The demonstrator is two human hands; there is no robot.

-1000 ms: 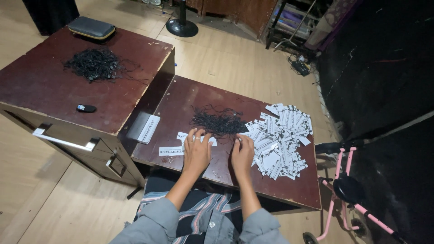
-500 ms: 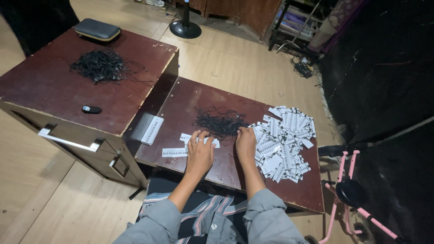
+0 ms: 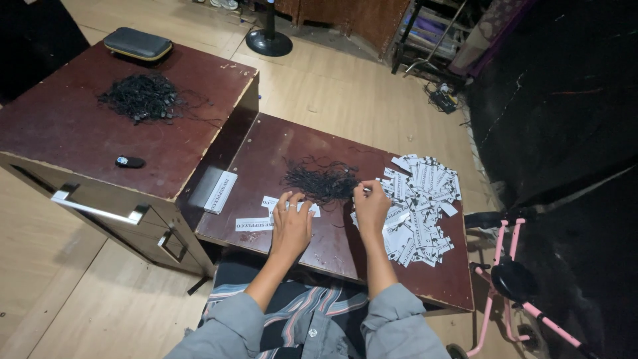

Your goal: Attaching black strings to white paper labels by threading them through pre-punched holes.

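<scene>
A loose tangle of thin black strings [image 3: 319, 183] lies in the middle of the low dark-red wooden desk [image 3: 332, 246], just ahead of both hands. The right hand [image 3: 371, 207] rests at the tangle's right edge, its fingertips drawn together near the first of the tags; whether the grip actually pinches a string or a tag is too small to tell. The left hand [image 3: 291, 223] lies flat, fingers spread, pressing on a few white paper strips [image 3: 269, 216] set out in front of the person.

To the right spreads a heap of white printed paper tags [image 3: 419, 209], covering that end of the desk. By the look of it, most of the work is left: the heap is large, the string tangle full, and only a few strips lie apart on the left.

A higher dark-red cabinet [image 3: 66, 133] stands to the left, carrying a second pile of black strings [image 3: 141, 96], a small black object [image 3: 130, 161] and a flat grey case [image 3: 138, 43]. A pink metal frame [image 3: 508, 266] stands on the floor at right.
</scene>
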